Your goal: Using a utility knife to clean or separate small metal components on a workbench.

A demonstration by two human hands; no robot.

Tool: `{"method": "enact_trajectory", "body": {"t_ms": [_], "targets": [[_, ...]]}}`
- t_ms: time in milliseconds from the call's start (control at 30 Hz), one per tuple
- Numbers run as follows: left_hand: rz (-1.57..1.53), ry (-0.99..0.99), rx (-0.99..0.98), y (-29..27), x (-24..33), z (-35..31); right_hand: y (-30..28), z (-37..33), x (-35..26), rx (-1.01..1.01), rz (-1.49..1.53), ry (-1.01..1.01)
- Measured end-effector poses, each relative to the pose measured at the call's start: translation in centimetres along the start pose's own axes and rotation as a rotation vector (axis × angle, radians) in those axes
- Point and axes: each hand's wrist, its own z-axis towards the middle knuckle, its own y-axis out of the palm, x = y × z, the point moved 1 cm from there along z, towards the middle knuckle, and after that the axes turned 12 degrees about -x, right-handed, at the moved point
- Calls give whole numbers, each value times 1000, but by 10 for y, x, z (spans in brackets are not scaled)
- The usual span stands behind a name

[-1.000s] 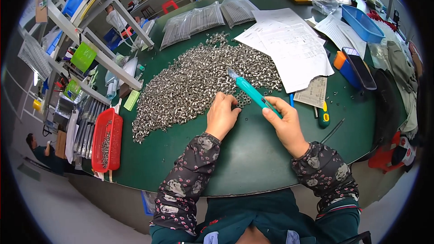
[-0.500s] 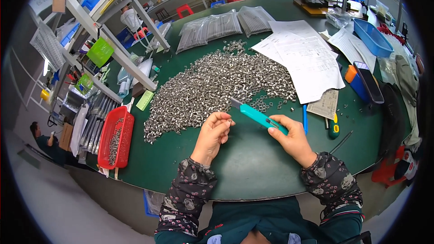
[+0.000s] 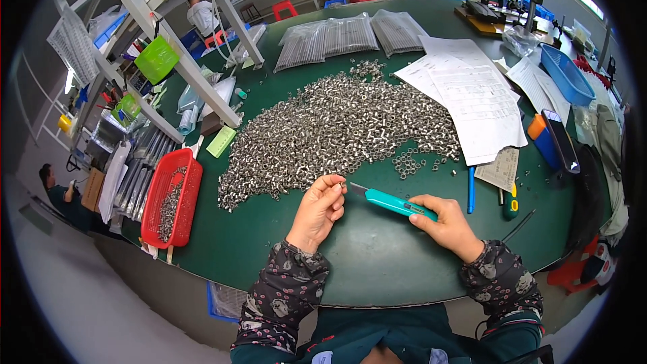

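My right hand (image 3: 447,224) grips a teal utility knife (image 3: 394,203) with its blade out, the tip pointing left. Close to that tip, my left hand (image 3: 318,207) pinches a small metal ring (image 3: 344,187) between thumb and forefinger. Whether blade and ring touch, I cannot tell. Beyond both hands spreads a large heap of small silvery metal rings (image 3: 330,128) on the green table (image 3: 364,263). A looser patch of rings (image 3: 408,164) lies at the heap's near right side.
A red basket (image 3: 192,195) with some metal pieces stands at the left. Paper sheets (image 3: 482,114), a blue pen (image 3: 471,190), a yellow-green handled tool (image 3: 511,205) and a phone (image 3: 561,141) lie to the right. Bagged rods (image 3: 350,37) rest behind the heap. A shelf frame (image 3: 195,81) rises at left.
The knife has swung flatter, and its blade tip now sits beside the left fingertips. My right hand has moved slightly right and down. The view has shifted a little.
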Motion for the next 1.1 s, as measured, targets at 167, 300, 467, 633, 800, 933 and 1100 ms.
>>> {"method": "enact_trajectory", "body": {"t_ms": [167,300,467,633,800,933,1100], "targets": [[45,-2,1,1,-2,0,-1,-1,-6,-58,-13,46],[95,-4,-14,3,-2,0,0,-1,-3,-63,-25,19],[143,-4,-41,4,-3,-1,-2,-2,-2,-89,-12,51],[167,-26,-35,3,-3,-1,-1,-2,0,-64,-96,38],[173,-38,-35,0,-4,-2,-1,-2,-3,-30,-181,-7],[178,-46,-32,-1,-4,-2,0,-2,-2,-20,-209,-8],[181,-56,-25,-1,-4,-2,1,-3,-1,16,-262,-16]]}}
